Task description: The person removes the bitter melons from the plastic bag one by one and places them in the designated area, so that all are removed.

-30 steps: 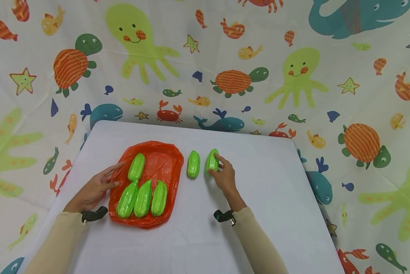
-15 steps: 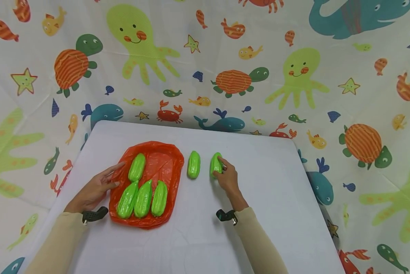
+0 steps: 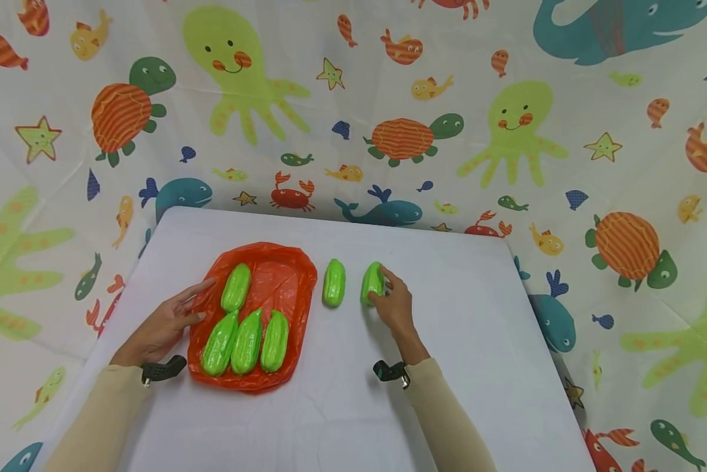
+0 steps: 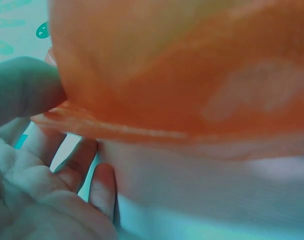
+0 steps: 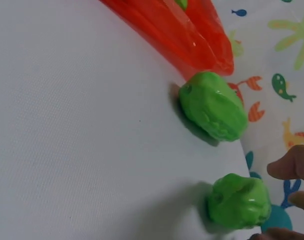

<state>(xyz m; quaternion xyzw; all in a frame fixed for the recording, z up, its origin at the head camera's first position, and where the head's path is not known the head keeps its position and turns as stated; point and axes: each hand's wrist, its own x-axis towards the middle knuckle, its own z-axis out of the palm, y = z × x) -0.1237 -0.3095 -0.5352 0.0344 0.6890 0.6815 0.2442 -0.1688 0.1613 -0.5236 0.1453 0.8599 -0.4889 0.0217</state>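
Green vegetable (image 3: 372,283) lies just beside the fingers (image 5: 295,164) of the right hand (image 3: 395,307).

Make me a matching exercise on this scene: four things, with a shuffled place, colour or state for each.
Things:
1. Left hand
2. Container
3. Right hand
4. Table

Descriptions:
A. At the loose vegetable farther from the container
B. White
C. At the container's left edge
D. Red, with four green vegetables inside

Pairs: 1-C, 2-D, 3-A, 4-B
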